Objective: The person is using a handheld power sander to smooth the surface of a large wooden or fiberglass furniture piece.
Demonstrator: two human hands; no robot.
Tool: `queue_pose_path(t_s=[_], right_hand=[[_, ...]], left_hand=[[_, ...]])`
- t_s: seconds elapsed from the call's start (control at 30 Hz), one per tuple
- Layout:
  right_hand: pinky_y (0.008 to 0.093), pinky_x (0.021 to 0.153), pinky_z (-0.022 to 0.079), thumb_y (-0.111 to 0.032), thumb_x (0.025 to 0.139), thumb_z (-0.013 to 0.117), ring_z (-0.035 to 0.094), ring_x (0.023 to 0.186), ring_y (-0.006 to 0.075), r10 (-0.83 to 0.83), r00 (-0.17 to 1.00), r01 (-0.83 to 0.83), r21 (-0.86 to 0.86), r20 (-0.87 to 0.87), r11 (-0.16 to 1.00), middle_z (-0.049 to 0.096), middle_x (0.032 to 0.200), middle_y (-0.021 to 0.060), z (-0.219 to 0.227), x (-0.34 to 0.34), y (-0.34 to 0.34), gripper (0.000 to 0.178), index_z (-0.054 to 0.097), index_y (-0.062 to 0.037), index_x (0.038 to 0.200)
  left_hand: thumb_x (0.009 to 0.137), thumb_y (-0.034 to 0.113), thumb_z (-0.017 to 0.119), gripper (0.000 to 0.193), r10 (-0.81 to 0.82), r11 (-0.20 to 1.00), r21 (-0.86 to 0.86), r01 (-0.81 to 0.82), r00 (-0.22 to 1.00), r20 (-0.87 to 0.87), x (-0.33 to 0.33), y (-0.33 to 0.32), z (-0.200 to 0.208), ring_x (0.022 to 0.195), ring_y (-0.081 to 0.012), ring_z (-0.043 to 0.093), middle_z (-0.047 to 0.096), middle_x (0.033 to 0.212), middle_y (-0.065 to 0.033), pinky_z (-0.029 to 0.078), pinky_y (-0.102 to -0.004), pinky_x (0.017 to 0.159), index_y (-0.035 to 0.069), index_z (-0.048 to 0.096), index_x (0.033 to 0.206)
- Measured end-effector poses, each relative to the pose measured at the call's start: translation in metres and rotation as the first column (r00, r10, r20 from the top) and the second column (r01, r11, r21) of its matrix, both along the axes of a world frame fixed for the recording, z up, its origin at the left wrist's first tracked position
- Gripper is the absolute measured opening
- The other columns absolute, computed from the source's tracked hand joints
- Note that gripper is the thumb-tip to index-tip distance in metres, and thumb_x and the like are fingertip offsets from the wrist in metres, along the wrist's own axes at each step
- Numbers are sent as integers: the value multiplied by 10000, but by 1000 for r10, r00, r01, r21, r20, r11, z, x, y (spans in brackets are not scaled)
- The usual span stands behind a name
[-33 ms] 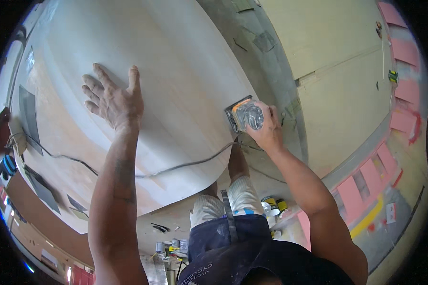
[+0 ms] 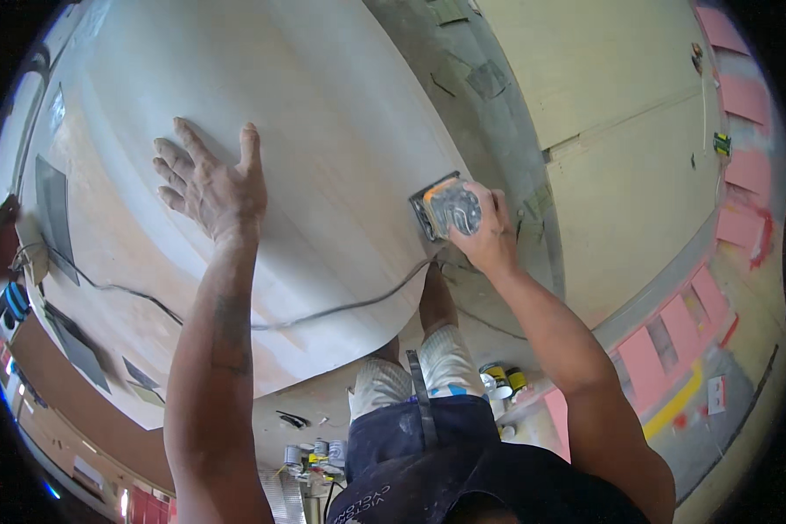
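A large, smooth, curved white panel with faint tan patches fills the middle and left. My left hand rests on it, fingers spread and holding nothing. At the panel's right edge, my right hand is wrapped round a dusty electric sander with a grey and orange body. Its square black pad lies against the panel. A dark power cord runs across the panel from the left and passes under my left forearm toward the sander.
Grey abrasive sheets lie along the panel's left side. A co-worker's hand shows at the far left edge. Paint tins and small cans stand on the floor near my legs. Pale boards and pink pieces lie to the right.
The sander and my right hand have shifted very slightly left and up along the panel's edge. My left hand has slid a touch right and down.
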State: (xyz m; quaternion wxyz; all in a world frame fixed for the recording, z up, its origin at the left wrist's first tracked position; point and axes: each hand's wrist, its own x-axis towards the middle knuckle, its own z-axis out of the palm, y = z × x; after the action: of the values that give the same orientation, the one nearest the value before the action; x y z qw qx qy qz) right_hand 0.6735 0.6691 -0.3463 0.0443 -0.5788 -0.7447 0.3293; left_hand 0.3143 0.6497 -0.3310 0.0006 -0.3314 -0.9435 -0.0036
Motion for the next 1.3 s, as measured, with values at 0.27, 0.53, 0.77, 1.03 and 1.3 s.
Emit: queue_pose_path(t_s=[0.27, 0.53, 0.77, 1.03, 1.3], right_hand=[[510, 913, 552, -284, 785, 748, 611, 1143, 412, 115, 993, -115, -1, -3, 993, 539, 1252, 155, -31, -125, 123, 639, 473, -272, 1362], [503, 957, 535, -396, 769, 759, 614, 1164, 408, 44, 999, -44, 29, 10, 999, 549, 1321, 169, -49, -218, 221, 682, 460, -291, 1373], [505, 939, 550, -363, 753, 775, 616, 1172, 412, 191, 981, -191, -10, -30, 981, 548, 1301, 176, -43, -191, 194, 729, 441, -285, 1396], [512, 901, 545, -252, 748, 759, 615, 1125, 409, 176, 972, -188, -66, -155, 980, 558, 1240, 148, -28, -63, 106, 659, 489, -266, 1349], [445, 955, 532, -135, 684, 791, 613, 1134, 329, 98, 956, -173, -263, -276, 949, 588, 1192, 107, 8, 11, 28, 677, 538, -207, 1308]], left_hand=[[914, 695, 538, 983, 7, 999, -38, -7, 1000, -8, -1, -2, 3, 1559, -401, 96, 148, 1666, -245, 83, -568, 1241, 129, 178, 1633], [893, 669, 581, 985, 15, 1000, 4, -15, 1000, 8, 5, 6, 3, 1558, -389, 120, 187, 1665, -235, 93, -556, 1239, 132, 205, 1629], [922, 645, 552, 938, 33, 999, -8, -33, 999, -1, -1, -2, 6, 1557, -384, 128, 191, 1667, -224, 88, -558, 1240, 136, 205, 1630], [972, 653, 454, 878, 29, 1000, -3, -29, 999, 25, -4, 0, 0, 1561, -380, 118, 155, 1679, -218, 58, -550, 1246, 139, 192, 1634], [973, 716, 384, 912, -46, 999, 15, 45, 997, 67, -10, -1, 3, 1560, -407, 93, 122, 1684, -230, 63, -571, 1237, 142, 149, 1642]])
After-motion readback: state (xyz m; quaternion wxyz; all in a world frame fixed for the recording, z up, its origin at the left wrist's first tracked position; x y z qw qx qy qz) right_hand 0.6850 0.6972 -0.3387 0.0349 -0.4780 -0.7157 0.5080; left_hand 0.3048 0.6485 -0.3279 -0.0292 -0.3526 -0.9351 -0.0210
